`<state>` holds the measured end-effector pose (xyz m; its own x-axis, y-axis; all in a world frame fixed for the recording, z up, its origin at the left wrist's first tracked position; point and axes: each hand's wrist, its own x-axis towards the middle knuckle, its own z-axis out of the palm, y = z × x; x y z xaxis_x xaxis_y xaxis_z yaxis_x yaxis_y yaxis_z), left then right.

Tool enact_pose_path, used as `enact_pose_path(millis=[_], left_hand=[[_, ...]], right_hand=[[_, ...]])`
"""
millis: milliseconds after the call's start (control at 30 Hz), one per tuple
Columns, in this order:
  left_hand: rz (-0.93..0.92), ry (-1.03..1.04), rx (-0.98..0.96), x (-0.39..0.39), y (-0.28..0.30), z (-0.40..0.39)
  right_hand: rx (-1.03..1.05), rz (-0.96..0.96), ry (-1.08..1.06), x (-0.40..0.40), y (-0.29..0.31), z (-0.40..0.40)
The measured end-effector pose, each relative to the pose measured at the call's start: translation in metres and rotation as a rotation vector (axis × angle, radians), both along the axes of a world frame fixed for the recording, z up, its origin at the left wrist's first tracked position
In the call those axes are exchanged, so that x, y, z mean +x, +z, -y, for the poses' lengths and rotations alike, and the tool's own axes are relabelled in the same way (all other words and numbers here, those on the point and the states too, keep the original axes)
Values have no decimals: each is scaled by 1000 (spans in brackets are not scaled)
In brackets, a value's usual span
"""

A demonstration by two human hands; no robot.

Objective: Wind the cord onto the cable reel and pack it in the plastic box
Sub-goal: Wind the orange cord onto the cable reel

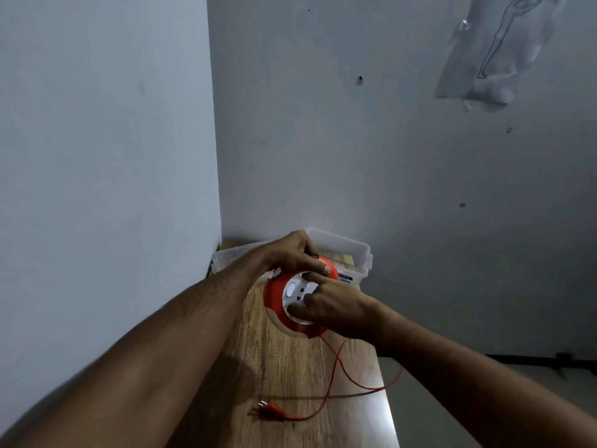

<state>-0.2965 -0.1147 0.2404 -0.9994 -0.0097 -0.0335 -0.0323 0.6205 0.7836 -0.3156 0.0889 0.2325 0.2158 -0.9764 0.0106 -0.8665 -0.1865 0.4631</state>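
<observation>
A round orange cable reel point(274, 295) with a white socket face is held above the wooden table point(290, 367). My left hand point(290, 253) grips its upper rim from behind. My right hand point(336, 307) presses its fingers onto the white centre. A thin orange cord point(336, 373) trails from the reel's lower edge, loops over the table's right edge and back, and ends in an orange plug point(271, 409) lying on the table near me. A clear plastic box point(352, 250) stands open behind the reel, in the corner.
Walls close in on the left and behind the table. A clear lid or second container point(226, 257) sits left of the box. The table's right edge drops to a grey floor point(436, 399). A plastic bag point(494, 50) hangs on the back wall.
</observation>
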Motion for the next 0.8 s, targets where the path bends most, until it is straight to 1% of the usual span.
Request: enact_pose_path(millis=[100, 233, 300, 400, 467, 567, 667, 733, 767, 800], left_hand=[[-5, 13, -2, 0, 0, 0], [-3, -6, -36, -1, -3, -3], [-33, 9, -30, -1, -3, -3], [-117, 57, 4, 0, -4, -1], [-175, 102, 34, -1, -3, 2], [-217, 144, 56, -2, -4, 3], [-220, 127, 47, -5, -10, 2], [-225, 125, 59, -7, -16, 0], [-220, 131, 61, -8, -18, -2], [-212, 133, 62, -8, -20, -3]], right_hand=[[45, -22, -30, -3, 1, 9], [11, -83, -16, -2, -8, 11], [-35, -32, -37, -4, -13, 13], [-148, 145, -204, -9, -19, 15], [-333, 368, -346, -7, -21, 15], [-709, 788, -580, 15, -31, 19], [-1075, 1225, -861, 41, -43, 35], [-1252, 1604, -1113, 52, -43, 45], [-1315, 1838, -1231, 55, -40, 49], [-1363, 2066, -1301, 58, -38, 53]])
